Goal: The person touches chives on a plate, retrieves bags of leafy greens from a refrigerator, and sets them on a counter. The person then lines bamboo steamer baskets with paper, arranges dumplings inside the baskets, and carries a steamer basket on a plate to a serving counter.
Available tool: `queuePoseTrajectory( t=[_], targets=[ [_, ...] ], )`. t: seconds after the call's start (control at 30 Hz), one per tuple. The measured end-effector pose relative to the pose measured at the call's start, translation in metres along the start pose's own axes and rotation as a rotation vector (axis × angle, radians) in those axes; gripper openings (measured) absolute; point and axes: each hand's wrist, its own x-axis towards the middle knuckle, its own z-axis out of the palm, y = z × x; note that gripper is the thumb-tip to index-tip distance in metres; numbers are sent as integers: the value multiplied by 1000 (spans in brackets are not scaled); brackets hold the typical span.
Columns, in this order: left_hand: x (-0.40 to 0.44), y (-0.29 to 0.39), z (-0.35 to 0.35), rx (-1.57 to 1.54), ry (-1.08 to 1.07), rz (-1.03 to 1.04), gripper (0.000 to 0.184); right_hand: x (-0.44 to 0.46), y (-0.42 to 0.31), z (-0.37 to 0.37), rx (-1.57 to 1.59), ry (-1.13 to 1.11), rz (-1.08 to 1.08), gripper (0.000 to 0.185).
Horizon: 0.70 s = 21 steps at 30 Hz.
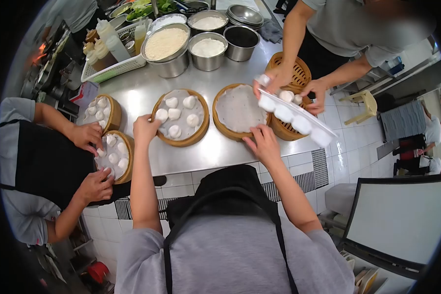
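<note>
My left hand [144, 130] is closed on the left rim of a bamboo steamer [206, 122], its fingertips close to a white bun. Several white buns [174, 113] sit on the paper inside. To its right stands a second bamboo steamer [215, 115], lined with paper [240, 109] and holding no buns. My right hand [263, 146] grips the front right rim of that lined steamer, thumb and fingers on the edge. Just above my right hand, a co-worker's hands hold a tilted white tray [299, 120] with rounded hollows.
At left, a co-worker's hands [94, 186] work at a steamer of buns [127, 161]. Slatted steamers [299, 73] stand right. Metal pots of powder [208, 47], a pot of dark contents [241, 41] and a bottle basket [112, 71] line the back of the steel table [181, 161].
</note>
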Motion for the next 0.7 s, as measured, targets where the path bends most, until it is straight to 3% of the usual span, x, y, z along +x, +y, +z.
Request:
queuePoseTrajectory(
  t=[0.33, 0.4, 0.43, 0.47, 0.5, 0.57, 0.63, 0.7],
  targets=[
    [-60, 16, 15, -199, -112, 37, 37, 72, -3, 2, -222, 114, 69, 35],
    [-74, 14, 18, -280, -137, 1, 40, 76, 1, 3, -166, 2, 124, 34],
    [-73, 11, 21, -160, -63, 124, 39, 79, 0, 6, -133, -91, 186, 33],
    [-70, 12, 23, -43, 16, 247, 38, 78, -9, 10, -76, 61, 128, 27],
    [-73, 20, 18, -37, 25, 228, 38, 74, -18, 14, -60, 50, 116, 27],
    [-79, 38, 4, -90, 150, 339, 31, 68, -40, 26, 267, 4, -97, 22],
    [-78, 46, 0, -127, 96, 390, 29, 77, -66, 32, 399, -87, -105, 25],
    [-74, 49, 3, 67, 47, 671, 33, 87, -84, 42, 327, -197, -311, 25]
  ],
)
